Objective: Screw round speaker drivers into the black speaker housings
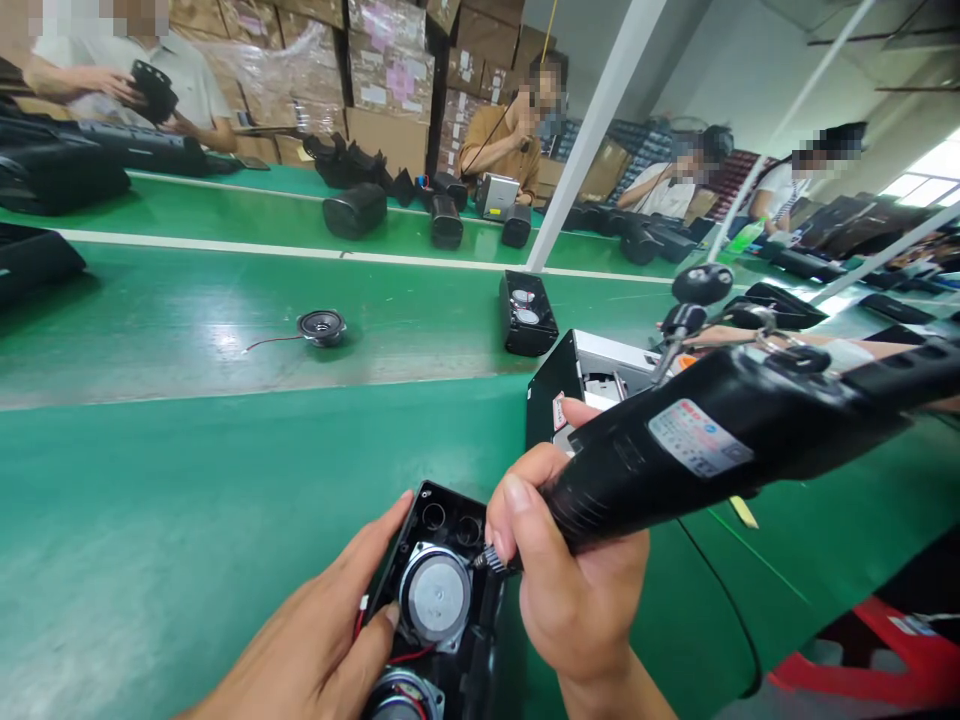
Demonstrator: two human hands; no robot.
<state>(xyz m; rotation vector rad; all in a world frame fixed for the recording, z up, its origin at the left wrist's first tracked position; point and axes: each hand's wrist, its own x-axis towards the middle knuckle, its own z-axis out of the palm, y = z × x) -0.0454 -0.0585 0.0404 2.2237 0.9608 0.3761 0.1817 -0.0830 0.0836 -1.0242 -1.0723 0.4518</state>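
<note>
My right hand (577, 560) is wrapped round a black electric screwdriver (667, 440) with a label on its side. Its tip points down and left, close to the corner of a round speaker driver (437, 597). That driver sits in an open black speaker housing (469, 650), above a second speaker driver (405, 697) cut off by the frame's bottom edge. Along the housing's left side, my left hand (322, 630) grips it, fingers on the outer edge and thumb beside the upper driver. Red wire shows between the drivers. Whether the tip touches a screw is too small to tell.
Beyond my hands lie a loose speaker driver (321, 327) with a red wire and another black speaker housing (527, 312). A black and silver device (551, 393) stands behind the screwdriver. Several people work across the green bench (187, 480). A red stool (870, 655) is at lower right.
</note>
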